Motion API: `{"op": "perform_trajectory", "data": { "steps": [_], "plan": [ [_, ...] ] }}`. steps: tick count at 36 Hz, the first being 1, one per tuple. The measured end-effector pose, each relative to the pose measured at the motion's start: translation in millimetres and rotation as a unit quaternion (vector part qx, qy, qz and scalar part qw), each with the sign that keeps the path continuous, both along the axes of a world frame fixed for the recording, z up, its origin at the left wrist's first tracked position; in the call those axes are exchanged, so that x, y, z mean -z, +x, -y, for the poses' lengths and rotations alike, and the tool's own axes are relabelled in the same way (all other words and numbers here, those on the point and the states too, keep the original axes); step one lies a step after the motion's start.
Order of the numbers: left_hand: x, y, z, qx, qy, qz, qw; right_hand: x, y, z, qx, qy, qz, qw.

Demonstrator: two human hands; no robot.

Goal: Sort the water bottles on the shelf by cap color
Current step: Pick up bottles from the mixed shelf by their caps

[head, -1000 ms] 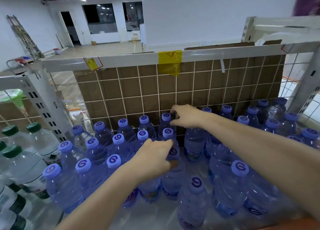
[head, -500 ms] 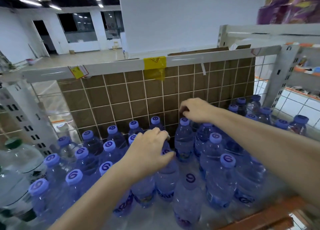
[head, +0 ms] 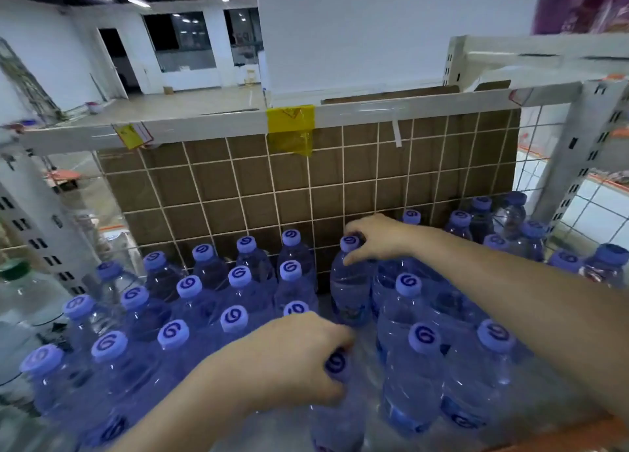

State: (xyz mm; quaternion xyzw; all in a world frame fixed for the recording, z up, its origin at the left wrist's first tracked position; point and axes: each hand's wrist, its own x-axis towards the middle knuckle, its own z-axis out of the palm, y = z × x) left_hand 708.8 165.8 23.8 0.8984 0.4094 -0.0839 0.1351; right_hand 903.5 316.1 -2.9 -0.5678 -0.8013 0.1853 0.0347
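Two hands: each grips a purple-capped bottle's neck.
Left hand (head: 289,359): near bottle (head: 337,414), 6 o'clock.
Right hand (head: 377,237): back bottle (head: 350,281), 12 o'clock.
Next move: likely closing the middle gap.

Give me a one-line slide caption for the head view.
Left hand and right hand each grip a purple-capped bottle's neck among rows on the wire-backed shelf.
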Motion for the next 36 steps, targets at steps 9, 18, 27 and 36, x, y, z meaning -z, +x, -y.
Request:
{"op": "perform_trajectory", "data": {
  "steps": [9,18,27,36],
  "plan": [
    [-8,15,-7,-0.076,0.021,0.028,0.997,-5,6,-16,-0.046,0.016,-0.006,0.999],
    [1,34,-23,-0.134,0.046,0.062,0.988,-16,-2,-30,-0.068,0.067,-0.044,0.994],
    [0,48,-50,-0.151,0.095,0.033,0.983,-12,-16,-44,-0.058,0.028,-0.041,0.997],
    [14,46,-80,-0.171,0.078,0.002,0.982,2,-16,-43,-0.043,-0.035,-0.07,0.996]
  ]
}}
